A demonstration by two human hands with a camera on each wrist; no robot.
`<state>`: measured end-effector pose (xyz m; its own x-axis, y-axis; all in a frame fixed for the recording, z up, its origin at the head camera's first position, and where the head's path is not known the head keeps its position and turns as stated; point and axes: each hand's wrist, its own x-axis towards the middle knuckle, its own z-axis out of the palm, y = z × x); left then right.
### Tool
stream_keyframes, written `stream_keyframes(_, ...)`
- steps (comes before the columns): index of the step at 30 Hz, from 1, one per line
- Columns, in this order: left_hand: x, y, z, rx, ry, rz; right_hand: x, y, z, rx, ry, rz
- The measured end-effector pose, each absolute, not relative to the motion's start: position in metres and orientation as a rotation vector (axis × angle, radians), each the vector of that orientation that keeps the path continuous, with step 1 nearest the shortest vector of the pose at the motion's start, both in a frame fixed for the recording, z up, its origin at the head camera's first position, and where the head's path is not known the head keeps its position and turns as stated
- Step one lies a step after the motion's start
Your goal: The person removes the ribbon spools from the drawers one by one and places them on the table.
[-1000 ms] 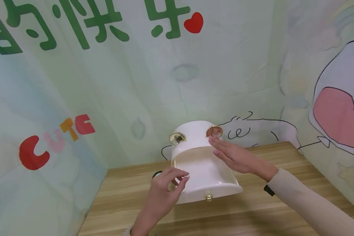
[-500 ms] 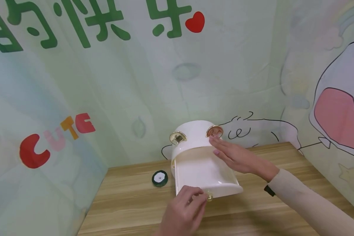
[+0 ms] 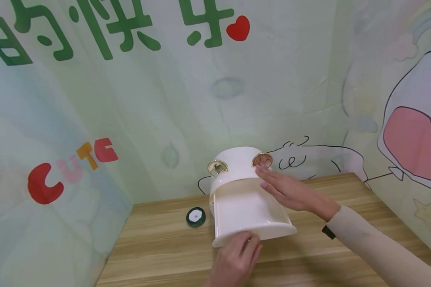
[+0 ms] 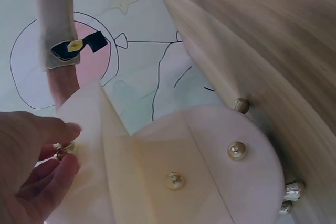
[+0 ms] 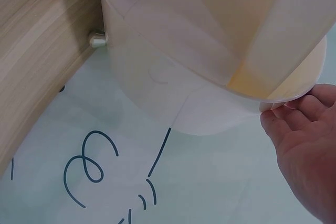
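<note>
A glossy white, rounded storage box (image 3: 237, 165) stands on the table with its top drawer (image 3: 249, 211) pulled out. Two gold-rimmed round ornaments are fixed on its top, the left one (image 3: 218, 168) in full sight. At the drawer front, my left hand (image 3: 233, 259) pinches the gold knob (image 4: 64, 148) between thumb and fingers. My right hand (image 3: 287, 192) rests with fairly straight fingers against the box's upper right edge, close to the right ornament (image 3: 262, 160). In the left wrist view, two lower fronts carry a middle knob (image 4: 175, 181) and a bottom knob (image 4: 237, 150).
Left of the box lies a dark green spool (image 3: 195, 217) with a white centre. The wooden table (image 3: 154, 255) meets a printed cloth backdrop (image 3: 165, 119) behind and at both sides. Small gold feet (image 4: 241, 105) hold the box up.
My left hand has moved from the drawer's left side down and right to its front knob, uncovering the spool. The right hand stays on the box; the drawer remains out.
</note>
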<state>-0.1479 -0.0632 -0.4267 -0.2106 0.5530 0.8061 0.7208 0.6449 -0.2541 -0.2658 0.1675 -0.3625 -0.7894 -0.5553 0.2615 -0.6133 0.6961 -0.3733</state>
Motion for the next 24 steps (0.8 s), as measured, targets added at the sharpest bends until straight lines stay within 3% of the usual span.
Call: stream_keyframes(24, -0.156, -0.063, -0.425, -0.902, -1.843, -0.245, -0.267, 0.169, -0.364, 0.973, -2.781, 0.705)
